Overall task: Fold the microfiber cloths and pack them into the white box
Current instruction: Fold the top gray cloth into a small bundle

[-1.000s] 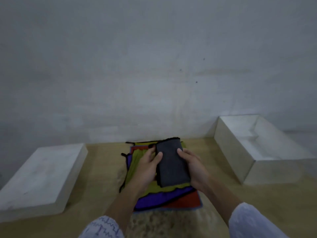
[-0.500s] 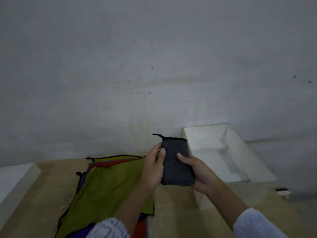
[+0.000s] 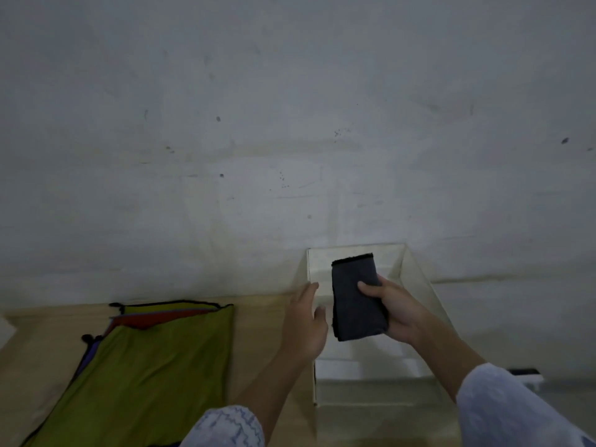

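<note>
A folded dark grey cloth [image 3: 354, 301] hangs above the open white box [image 3: 416, 269], gripped by my right hand [image 3: 395, 312] with the thumb across its front. My left hand [image 3: 304, 321] is beside the cloth, apart from it, fingers straight and holding nothing, over the box's left wall. The box's inside looks bare where it shows. On the wooden table at the left lies a flat stack of cloths, an olive-green one [image 3: 154, 362] on top, with red [image 3: 151, 319] and purple edges showing beneath.
A grey-white wall [image 3: 290, 124] rises just behind the table. The wooden table top [image 3: 258, 333] shows between the cloth stack and the box. A small dark and white object [image 3: 525, 374] lies past the box's right side.
The view has swung right. My right hand has carried the folded grey cloth over the white box. My left hand has let go of the cloth and now holds nothing.
</note>
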`<action>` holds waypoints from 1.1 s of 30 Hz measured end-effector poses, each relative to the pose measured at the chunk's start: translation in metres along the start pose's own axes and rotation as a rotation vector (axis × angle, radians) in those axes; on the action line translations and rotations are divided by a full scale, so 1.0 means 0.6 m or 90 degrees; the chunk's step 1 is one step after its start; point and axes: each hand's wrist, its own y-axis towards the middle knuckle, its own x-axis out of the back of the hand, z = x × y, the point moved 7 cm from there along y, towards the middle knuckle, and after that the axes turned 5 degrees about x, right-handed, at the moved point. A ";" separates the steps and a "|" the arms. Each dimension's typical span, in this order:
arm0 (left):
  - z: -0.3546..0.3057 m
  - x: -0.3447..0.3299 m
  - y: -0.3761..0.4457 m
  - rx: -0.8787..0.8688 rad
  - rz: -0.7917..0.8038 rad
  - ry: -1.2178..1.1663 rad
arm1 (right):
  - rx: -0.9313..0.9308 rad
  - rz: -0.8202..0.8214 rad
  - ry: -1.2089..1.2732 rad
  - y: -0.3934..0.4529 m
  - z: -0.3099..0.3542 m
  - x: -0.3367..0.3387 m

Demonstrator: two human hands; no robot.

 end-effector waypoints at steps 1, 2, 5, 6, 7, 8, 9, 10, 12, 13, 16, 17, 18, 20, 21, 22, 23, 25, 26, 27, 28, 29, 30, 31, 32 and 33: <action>0.002 -0.006 0.007 0.020 -0.001 -0.007 | -0.002 -0.004 0.004 0.015 0.001 0.007; 0.006 -0.011 0.016 0.039 -0.008 -0.019 | -0.003 -0.003 0.009 0.030 0.002 0.011; 0.014 -0.020 0.036 0.060 -0.038 -0.052 | -0.009 0.007 0.034 0.069 0.005 0.012; 0.016 -0.021 0.038 0.064 -0.041 -0.072 | -0.012 0.004 0.048 0.081 0.000 0.012; 0.017 -0.021 0.038 0.065 -0.041 -0.090 | -0.017 0.000 0.066 0.091 -0.008 0.013; 0.021 -0.024 0.040 0.064 -0.040 -0.099 | -0.030 -0.009 0.083 0.104 -0.021 0.018; 0.023 -0.026 0.042 0.064 -0.038 -0.098 | -0.049 -0.017 0.094 0.113 -0.039 0.024; 0.026 -0.027 0.043 0.064 -0.038 -0.094 | -0.072 -0.023 0.091 0.119 -0.060 0.028; 0.028 -0.025 0.046 0.066 -0.045 -0.086 | -0.125 -0.028 0.067 0.125 -0.101 0.036; 0.027 -0.024 0.046 0.068 -0.051 -0.085 | -0.148 -0.033 0.057 0.125 -0.118 0.041; 0.027 -0.025 0.048 0.083 -0.052 -0.102 | -0.183 -0.050 0.032 0.130 -0.151 0.057; 0.027 -0.025 0.048 0.087 -0.053 -0.107 | -0.192 -0.049 0.024 0.133 -0.158 0.060; 0.027 -0.024 0.048 0.089 -0.053 -0.110 | -0.199 -0.048 0.015 0.135 -0.162 0.060; 0.027 -0.022 0.046 0.093 -0.055 -0.118 | -0.199 -0.051 -0.009 0.142 -0.166 0.059; 0.026 -0.021 0.044 0.094 -0.057 -0.123 | -0.194 -0.052 -0.042 0.147 -0.166 0.057; 0.025 -0.021 0.043 0.095 -0.055 -0.127 | -0.185 -0.057 -0.094 0.150 -0.163 0.056; 0.024 -0.020 0.042 0.096 -0.053 -0.130 | -0.169 -0.063 -0.165 0.153 -0.157 0.057; 0.022 -0.019 0.039 0.096 -0.047 -0.130 | -0.109 -0.070 -0.387 0.158 -0.136 0.062; 0.022 -0.018 0.039 0.095 -0.046 -0.124 | -0.078 -0.074 -0.507 0.160 -0.125 0.066; 0.020 -0.018 0.038 0.093 -0.045 -0.120 | -0.058 -0.080 -0.599 0.160 -0.116 0.071; 0.020 -0.017 0.037 0.093 -0.045 -0.118 | -0.052 -0.077 -0.652 0.159 -0.113 0.076; 0.020 -0.016 0.038 0.092 -0.046 -0.118 | -0.058 -0.063 -0.681 0.159 -0.113 0.081; 0.020 -0.016 0.038 0.092 -0.047 -0.117 | -0.068 -0.040 -0.704 0.158 -0.115 0.084; 0.019 -0.016 0.038 0.091 -0.046 -0.118 | -0.069 -0.017 -0.742 0.157 -0.113 0.086; 0.018 -0.016 0.038 0.091 -0.046 -0.119 | -0.060 0.004 -0.809 0.155 -0.110 0.089; 0.018 -0.017 0.037 0.092 -0.045 -0.121 | -0.025 0.020 -0.905 0.154 -0.100 0.086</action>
